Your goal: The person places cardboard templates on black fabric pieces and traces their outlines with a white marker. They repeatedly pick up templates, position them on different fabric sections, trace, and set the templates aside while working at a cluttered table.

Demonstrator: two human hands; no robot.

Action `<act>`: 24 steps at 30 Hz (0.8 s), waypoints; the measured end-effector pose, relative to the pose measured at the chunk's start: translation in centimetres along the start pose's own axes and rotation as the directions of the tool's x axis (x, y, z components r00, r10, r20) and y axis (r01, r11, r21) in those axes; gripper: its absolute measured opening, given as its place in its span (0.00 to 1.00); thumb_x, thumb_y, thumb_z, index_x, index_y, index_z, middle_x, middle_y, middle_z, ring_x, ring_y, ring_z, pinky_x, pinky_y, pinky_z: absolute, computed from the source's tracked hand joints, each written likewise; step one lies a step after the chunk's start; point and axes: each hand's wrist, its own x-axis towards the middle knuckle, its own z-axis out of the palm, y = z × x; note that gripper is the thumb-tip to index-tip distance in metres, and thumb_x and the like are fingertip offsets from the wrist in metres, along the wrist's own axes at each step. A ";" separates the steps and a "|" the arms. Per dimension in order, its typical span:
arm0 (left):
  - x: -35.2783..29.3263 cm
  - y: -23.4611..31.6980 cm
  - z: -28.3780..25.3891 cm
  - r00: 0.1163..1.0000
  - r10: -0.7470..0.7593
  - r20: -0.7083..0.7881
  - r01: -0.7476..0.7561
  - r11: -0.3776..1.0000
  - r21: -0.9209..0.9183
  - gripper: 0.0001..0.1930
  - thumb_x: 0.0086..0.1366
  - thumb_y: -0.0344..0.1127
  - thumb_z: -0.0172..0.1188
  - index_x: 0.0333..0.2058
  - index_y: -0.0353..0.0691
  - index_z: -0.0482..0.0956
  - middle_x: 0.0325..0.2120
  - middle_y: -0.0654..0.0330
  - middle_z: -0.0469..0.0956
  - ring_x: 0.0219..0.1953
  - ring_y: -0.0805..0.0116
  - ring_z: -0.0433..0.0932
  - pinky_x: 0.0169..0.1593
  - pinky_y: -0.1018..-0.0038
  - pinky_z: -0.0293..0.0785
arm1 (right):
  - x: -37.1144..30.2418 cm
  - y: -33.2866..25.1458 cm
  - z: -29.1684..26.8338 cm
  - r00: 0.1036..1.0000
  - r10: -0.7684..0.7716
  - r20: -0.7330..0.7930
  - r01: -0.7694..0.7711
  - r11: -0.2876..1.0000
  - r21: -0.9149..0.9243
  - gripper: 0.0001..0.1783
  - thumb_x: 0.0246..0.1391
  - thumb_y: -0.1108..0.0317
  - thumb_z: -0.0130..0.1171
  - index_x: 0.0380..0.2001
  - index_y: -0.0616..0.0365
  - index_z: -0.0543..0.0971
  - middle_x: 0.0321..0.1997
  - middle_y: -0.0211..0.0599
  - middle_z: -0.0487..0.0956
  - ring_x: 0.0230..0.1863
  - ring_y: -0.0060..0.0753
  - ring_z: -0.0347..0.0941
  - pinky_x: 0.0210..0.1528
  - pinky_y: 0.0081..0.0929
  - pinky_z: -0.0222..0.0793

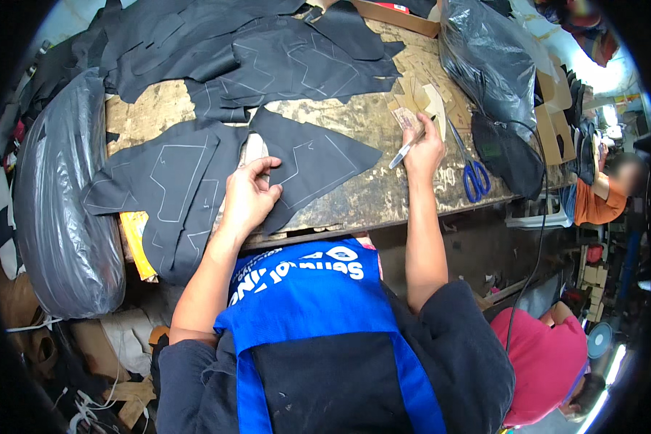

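Note:
Two dark sheets of leather or similar material, a left sheet (pixel 177 173) and a right sheet (pixel 318 155), lie on the worn wooden table, with white pattern outlines drawn on them. My left hand (pixel 249 195) is closed where the two sheets meet, its fingertips at the right sheet's edge. A pale rounded strip (pixel 254 147) shows just beyond the fingers; what they grip is unclear. My right hand (pixel 423 150) pinches a silver pen (pixel 399 155), tip pointing down to the left. Against its fingertips is a small brown cardboard template (pixel 406 120).
More marked dark sheets (pixel 289 61) are piled at the back. Cardboard templates (pixel 430 76) lie beyond my right hand, with blue-handled scissors (pixel 476 181) to its right. Plastic-wrapped bundles, a left one (pixel 65 195) and a right one (pixel 488 61), flank the work. Other people sit at the right.

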 end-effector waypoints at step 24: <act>-2.7 -2.7 -12.1 0.868 0.010 -0.496 -0.084 0.988 -0.127 0.26 0.50 0.28 0.69 0.49 0.34 0.74 0.42 0.57 0.76 0.39 0.74 0.73 0.44 0.77 0.73 | 0.8 -3.7 1.6 0.995 0.035 0.093 -0.086 0.774 0.627 0.16 0.40 0.74 0.60 0.37 0.64 0.76 0.35 0.41 0.78 0.37 0.34 0.76 0.41 0.26 0.70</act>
